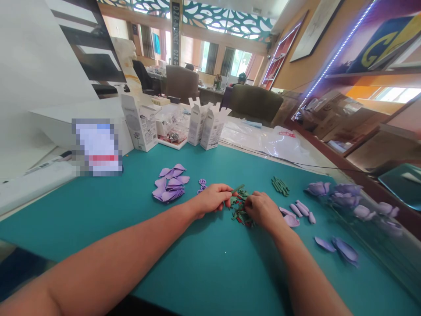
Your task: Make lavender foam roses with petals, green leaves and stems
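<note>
There I had the left hand (213, 197) pinching a slim green piece (238, 189) at twelve o'clock of the loose green-and-red heap (241, 214), the right hand (263, 210) bent in at three; from my feed I couldn't tell its grip. Picking through parts seemed the step in hand. Green sticks (280, 187) lay at two o'clock, purple petals (173, 193) toward ten; the next move, I judged, called for freeing one part.

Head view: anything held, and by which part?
The left hand appears to pinch a green stick by one end. Whether the right hand, at the small green pieces, holds one cannot be told.
</note>
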Action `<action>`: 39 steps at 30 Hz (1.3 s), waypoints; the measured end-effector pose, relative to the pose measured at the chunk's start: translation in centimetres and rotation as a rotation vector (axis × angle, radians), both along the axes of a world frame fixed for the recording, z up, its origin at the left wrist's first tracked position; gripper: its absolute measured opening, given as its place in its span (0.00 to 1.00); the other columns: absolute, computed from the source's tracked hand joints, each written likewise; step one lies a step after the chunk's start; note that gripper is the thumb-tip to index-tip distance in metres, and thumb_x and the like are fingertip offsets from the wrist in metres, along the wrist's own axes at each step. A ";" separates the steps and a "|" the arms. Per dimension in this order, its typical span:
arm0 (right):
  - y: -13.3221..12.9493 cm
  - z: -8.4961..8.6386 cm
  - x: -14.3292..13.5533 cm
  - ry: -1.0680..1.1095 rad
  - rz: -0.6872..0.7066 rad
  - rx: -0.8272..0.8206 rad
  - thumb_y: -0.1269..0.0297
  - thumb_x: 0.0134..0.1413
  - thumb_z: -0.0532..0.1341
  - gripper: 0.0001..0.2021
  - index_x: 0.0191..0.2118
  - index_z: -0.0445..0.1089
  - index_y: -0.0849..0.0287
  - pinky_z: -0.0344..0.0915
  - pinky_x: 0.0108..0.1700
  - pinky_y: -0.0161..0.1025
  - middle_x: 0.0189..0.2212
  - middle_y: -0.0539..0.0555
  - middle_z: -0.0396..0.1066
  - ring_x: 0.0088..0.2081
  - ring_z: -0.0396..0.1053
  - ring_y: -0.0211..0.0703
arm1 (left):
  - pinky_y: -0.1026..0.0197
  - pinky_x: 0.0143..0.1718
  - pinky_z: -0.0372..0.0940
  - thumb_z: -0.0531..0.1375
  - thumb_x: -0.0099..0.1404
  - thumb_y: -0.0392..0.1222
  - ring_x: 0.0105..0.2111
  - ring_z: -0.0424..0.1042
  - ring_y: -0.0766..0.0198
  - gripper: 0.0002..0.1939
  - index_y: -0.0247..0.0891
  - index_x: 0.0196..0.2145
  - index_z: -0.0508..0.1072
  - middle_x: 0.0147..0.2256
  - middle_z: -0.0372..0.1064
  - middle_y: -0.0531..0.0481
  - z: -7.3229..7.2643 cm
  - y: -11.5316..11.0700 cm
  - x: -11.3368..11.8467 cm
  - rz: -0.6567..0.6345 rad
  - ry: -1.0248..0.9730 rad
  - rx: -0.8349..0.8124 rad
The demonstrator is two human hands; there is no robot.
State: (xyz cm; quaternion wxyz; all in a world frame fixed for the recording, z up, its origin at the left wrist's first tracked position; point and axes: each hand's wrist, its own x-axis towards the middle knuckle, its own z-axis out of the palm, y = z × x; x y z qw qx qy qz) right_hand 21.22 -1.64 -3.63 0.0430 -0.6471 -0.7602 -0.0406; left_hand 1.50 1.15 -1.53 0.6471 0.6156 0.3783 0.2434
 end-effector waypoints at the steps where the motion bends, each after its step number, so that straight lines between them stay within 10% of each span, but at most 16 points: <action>1: 0.0 0.0 0.0 0.004 -0.004 0.003 0.72 0.48 0.56 0.09 0.26 0.73 0.57 0.56 0.35 0.37 0.27 0.55 0.69 0.32 0.64 0.44 | 0.70 0.19 0.50 0.52 0.59 0.39 0.18 0.55 0.75 0.13 0.34 0.40 0.69 0.24 0.63 0.56 0.0 0.0 0.0 0.000 0.006 0.009; 6: -0.4 0.8 -0.3 0.132 -0.024 0.058 0.71 0.45 0.56 0.06 0.25 0.70 0.57 0.58 0.35 0.37 0.27 0.53 0.69 0.32 0.65 0.43 | 0.70 0.20 0.51 0.52 0.60 0.41 0.18 0.55 0.74 0.13 0.34 0.40 0.69 0.23 0.61 0.57 -0.2 0.0 -0.1 -0.008 0.023 0.060; 21: -0.6 1.7 -0.5 1.547 -0.170 0.082 0.57 0.33 0.71 0.15 0.30 0.75 0.58 0.68 0.35 0.40 0.26 0.52 0.76 0.28 0.71 0.40 | 0.67 0.23 0.51 0.53 0.61 0.49 0.20 0.54 0.71 0.18 0.33 0.36 0.74 0.19 0.57 0.57 0.1 -0.2 -0.2 -0.045 0.076 0.231; 39: -0.8 1.8 -0.8 1.558 -0.135 0.025 0.57 0.37 0.71 0.13 0.27 0.74 0.60 0.63 0.30 0.34 0.20 0.49 0.71 0.24 0.65 0.35 | 0.66 0.27 0.54 0.52 0.61 0.48 0.22 0.56 0.69 0.18 0.33 0.37 0.75 0.20 0.57 0.56 -0.2 -0.1 -0.1 -0.078 0.081 0.288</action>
